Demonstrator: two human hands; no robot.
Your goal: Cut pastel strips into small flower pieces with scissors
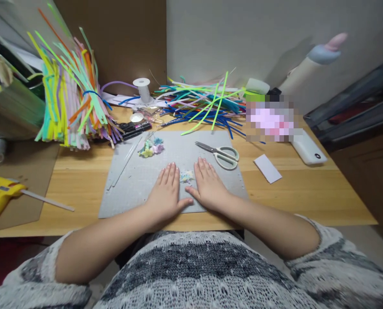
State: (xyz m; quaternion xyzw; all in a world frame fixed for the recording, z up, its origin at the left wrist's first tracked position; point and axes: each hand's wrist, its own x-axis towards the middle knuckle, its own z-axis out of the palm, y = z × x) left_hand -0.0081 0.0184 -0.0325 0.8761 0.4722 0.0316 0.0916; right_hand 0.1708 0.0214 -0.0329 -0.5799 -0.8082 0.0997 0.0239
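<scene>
Left hand [167, 192], pastel fluff [186, 176], right hand [211, 184]

Far left of the hands, a yellow glue gun [1, 192] is seen; beyond the left hand, flower-like pieces [147, 150] are laid on the grey mat [122, 199]. The fluff is flanked by both hands, spread flat. Beyond the right hand, scissors [215, 150] are placed.

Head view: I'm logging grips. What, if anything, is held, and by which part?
Nothing: the bare left hand and bare right hand lie palm down on the grey rectangular mat, flanking pastel fluffy scraps.
</scene>
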